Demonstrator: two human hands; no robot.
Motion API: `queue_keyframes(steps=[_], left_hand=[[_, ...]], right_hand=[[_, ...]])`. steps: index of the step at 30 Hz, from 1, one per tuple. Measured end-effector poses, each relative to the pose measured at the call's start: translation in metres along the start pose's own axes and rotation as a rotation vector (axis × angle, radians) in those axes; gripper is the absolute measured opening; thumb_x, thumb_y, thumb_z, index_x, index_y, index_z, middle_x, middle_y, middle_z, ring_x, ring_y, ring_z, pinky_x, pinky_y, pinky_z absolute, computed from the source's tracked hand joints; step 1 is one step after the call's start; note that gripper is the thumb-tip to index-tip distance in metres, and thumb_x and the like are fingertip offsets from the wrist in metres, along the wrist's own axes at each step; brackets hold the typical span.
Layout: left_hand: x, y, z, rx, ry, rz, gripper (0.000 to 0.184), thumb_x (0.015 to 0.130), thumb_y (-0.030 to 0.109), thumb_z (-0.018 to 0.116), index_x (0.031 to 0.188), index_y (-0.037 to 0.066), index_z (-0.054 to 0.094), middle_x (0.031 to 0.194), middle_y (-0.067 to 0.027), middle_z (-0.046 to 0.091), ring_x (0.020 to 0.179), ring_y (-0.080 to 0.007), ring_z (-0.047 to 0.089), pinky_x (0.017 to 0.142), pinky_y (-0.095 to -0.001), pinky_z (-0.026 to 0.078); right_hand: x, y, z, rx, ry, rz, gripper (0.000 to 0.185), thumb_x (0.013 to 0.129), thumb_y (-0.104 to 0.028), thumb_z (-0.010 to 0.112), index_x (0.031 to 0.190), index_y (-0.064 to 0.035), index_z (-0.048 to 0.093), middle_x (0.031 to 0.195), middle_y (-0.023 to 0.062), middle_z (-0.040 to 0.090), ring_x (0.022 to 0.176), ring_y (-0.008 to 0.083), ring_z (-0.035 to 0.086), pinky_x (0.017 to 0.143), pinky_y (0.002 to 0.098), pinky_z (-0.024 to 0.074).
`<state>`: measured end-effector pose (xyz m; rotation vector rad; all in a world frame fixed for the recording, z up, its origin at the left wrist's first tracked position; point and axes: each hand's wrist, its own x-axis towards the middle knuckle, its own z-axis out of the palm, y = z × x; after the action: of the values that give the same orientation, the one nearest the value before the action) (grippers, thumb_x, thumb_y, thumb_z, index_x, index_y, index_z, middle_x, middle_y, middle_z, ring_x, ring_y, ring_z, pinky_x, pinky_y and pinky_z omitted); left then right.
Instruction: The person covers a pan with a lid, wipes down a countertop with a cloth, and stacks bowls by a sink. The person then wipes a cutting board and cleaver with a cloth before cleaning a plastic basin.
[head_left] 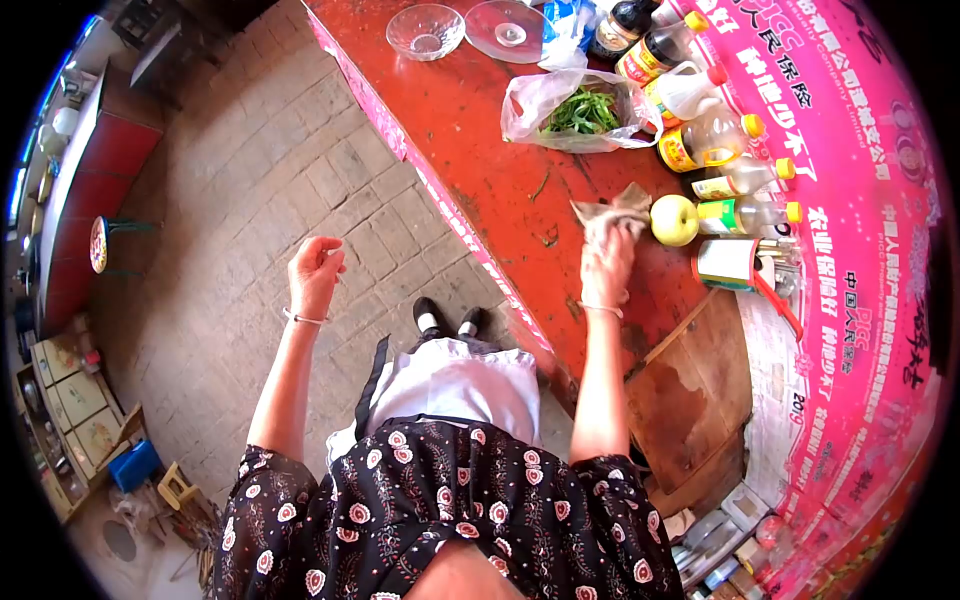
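Observation:
My right hand (607, 268) presses a beige cloth (628, 207) onto the red tabletop (480, 130), with its fingers closed over the rag. Just right of the cloth sits a yellow-green apple (674, 220), very near my fingers. My left hand (315, 272) hangs in the air over the tiled floor, away from the table. Its fingers are curled in and I see nothing in them. Small dark scraps of greens lie on the tabletop left of the cloth.
Several bottles (720, 140) line the wall side of the table. An open plastic bag of greens (584, 110), a glass bowl (425, 32) and a clear lid (508, 30) stand farther off. A can of utensils (725, 263) sits right, beside a wooden board (690, 385).

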<state>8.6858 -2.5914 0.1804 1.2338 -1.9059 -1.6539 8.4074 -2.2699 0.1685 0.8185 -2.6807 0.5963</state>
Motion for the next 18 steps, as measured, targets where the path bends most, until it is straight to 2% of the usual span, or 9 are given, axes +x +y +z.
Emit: queue_keyframes(steps=[1, 2, 5, 7, 9, 11, 15, 17, 18], left_hand=[[-0.001, -0.002, 0.001, 0.005, 0.008, 0.000, 0.011, 0.077, 0.003, 0.059, 0.088, 0.003, 0.060, 0.063, 0.0005, 0.056, 0.056, -0.0055, 0.055, 0.046, -0.0189, 0.041], [-0.001, -0.005, 0.002, 0.000, 0.006, -0.003, 0.011, 0.077, 0.003, 0.059, 0.088, 0.003, 0.060, 0.063, 0.0004, 0.056, 0.055, -0.0054, 0.054, 0.046, -0.0190, 0.041], [0.004, 0.004, 0.007, -0.014, 0.020, 0.024, 0.010, 0.077, 0.002, 0.058, 0.087, 0.003, 0.060, 0.062, 0.0005, 0.056, 0.054, -0.0053, 0.054, 0.046, -0.0192, 0.041], [0.006, 0.025, 0.014, -0.024, 0.035, 0.068, 0.010, 0.077, 0.001, 0.058, 0.086, 0.003, 0.060, 0.062, 0.0006, 0.055, 0.054, -0.0054, 0.053, 0.046, -0.0193, 0.041], [0.013, 0.034, 0.017, -0.012, 0.048, 0.053, 0.009, 0.077, 0.000, 0.059, 0.086, 0.003, 0.059, 0.062, 0.0010, 0.055, 0.055, -0.0050, 0.053, 0.047, -0.0193, 0.041], [0.017, 0.041, 0.025, 0.023, 0.057, 0.113, 0.009, 0.077, 0.001, 0.059, 0.086, 0.002, 0.059, 0.063, 0.0012, 0.055, 0.055, -0.0050, 0.053, 0.047, -0.0194, 0.041], [0.027, 0.049, 0.043, -0.139, 0.025, -0.017, 0.010, 0.079, 0.004, 0.059, 0.089, 0.002, 0.059, 0.069, -0.0010, 0.058, 0.059, -0.0073, 0.057, 0.048, -0.0199, 0.042], [0.041, 0.059, 0.052, -0.193, 0.009, -0.035, 0.015, 0.083, 0.010, 0.058, 0.093, 0.000, 0.057, 0.077, -0.0054, 0.060, 0.063, -0.0114, 0.059, 0.051, -0.0218, 0.046], [0.050, 0.070, 0.056, -0.215, 0.002, -0.059, 0.018, 0.084, 0.013, 0.056, 0.096, 0.000, 0.056, 0.080, -0.0073, 0.060, 0.065, -0.0131, 0.060, 0.052, -0.0228, 0.047]], right_hand=[[0.007, -0.019, 0.018, 0.050, -0.067, 0.024, 0.028, 0.083, -0.016, 0.054, 0.108, -0.0020, 0.054, 0.103, 0.0175, 0.056, 0.096, 0.0378, 0.050, 0.086, 0.0460, 0.0395], [0.007, -0.046, 0.041, 0.114, 0.093, -0.150, 0.024, 0.080, -0.016, 0.057, 0.100, -0.0027, 0.056, 0.100, 0.0172, 0.055, 0.094, 0.0365, 0.051, 0.086, 0.0443, 0.0406], [-0.001, -0.144, 0.068, 0.718, -0.242, -0.418, 0.029, 0.073, -0.006, 0.057, 0.102, -0.0032, 0.055, 0.100, 0.0167, 0.057, 0.094, 0.0312, 0.055, 0.084, 0.0393, 0.0444], [-0.015, -0.194, 0.040, 1.057, -0.599, -0.170, 0.025, 0.072, -0.001, 0.054, 0.097, -0.0017, 0.056, 0.096, 0.0172, 0.060, 0.091, 0.0318, 0.057, 0.077, 0.0377, 0.0466], [-0.009, -0.202, 0.009, 1.243, -0.855, 0.001, 0.027, 0.073, -0.001, 0.055, 0.100, -0.0013, 0.055, 0.088, 0.0132, 0.062, 0.079, 0.0240, 0.060, 0.070, 0.0326, 0.0470], [-0.002, -0.176, -0.009, 1.466, -1.150, 0.350, 0.032, 0.075, 0.000, 0.052, 0.107, -0.0020, 0.053, 0.086, 0.0043, 0.061, 0.072, 0.0079, 0.053, 0.063, 0.0246, 0.0440], [0.019, -0.126, -0.080, 1.508, -0.839, 0.609, 0.038, 0.079, -0.001, 0.049, 0.117, -0.0001, 0.047, 0.088, 0.0035, 0.059, 0.064, 0.0060, 0.052, 0.053, 0.0185, 0.0406], [0.013, -0.108, -0.094, 1.488, -0.527, 0.561, 0.043, 0.078, -0.002, 0.050, 0.121, -0.0001, 0.045, 0.088, 0.0045, 0.058, 0.060, 0.0056, 0.051, 0.048, 0.0185, 0.0387], [0.012, -0.102, -0.102, 1.413, -0.453, 0.553, 0.042, 0.077, -0.007, 0.052, 0.118, 0.0021, 0.045, 0.089, 0.0063, 0.058, 0.070, 0.0109, 0.056, 0.061, 0.0229, 0.0450]])
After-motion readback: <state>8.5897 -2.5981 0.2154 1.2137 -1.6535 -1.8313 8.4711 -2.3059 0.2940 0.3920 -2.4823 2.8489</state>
